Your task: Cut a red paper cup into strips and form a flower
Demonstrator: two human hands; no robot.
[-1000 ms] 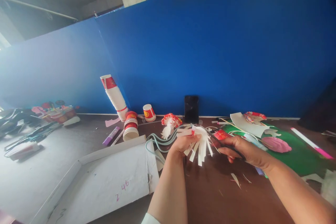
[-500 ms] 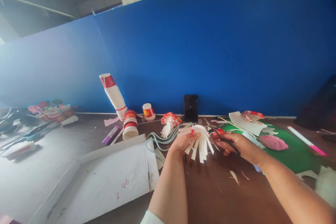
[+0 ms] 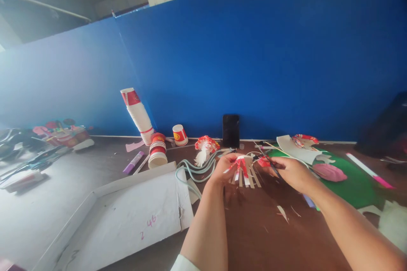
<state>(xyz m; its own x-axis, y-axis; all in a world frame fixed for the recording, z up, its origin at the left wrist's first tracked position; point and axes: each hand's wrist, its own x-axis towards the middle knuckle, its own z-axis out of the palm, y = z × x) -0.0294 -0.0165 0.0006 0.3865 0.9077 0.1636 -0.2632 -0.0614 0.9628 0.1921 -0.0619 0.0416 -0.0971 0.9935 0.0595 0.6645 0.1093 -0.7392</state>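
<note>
In the head view, my left hand [image 3: 224,168] is closed on a paper cup [image 3: 244,170] whose wall is cut into several hanging strips. Red print now shows on some strips; others look beige. Just right of it, my right hand [image 3: 284,170] grips scissors [image 3: 270,161], their blades angled up and left beside the cup. A bit of red paper [image 3: 263,162] shows by the right fingers. Behind the cup stands a dark phone [image 3: 230,130]. Another fringed cup [image 3: 206,150], red and white, lies to the left of the phone.
A white box lid [image 3: 133,216] covers the left front. Beyond it are stacked paper cups [image 3: 138,116], a single cup [image 3: 180,135], a purple glue stick [image 3: 133,162] and a pale cable [image 3: 195,173]. At right, a green sheet [image 3: 352,182] carries a pink paper piece [image 3: 330,172]. Paper scraps [image 3: 282,213] lie nearby.
The cup in my left hand has turned, so red printed strips face me instead of the white ones. The scissors have shifted slightly, staying in my right hand.
</note>
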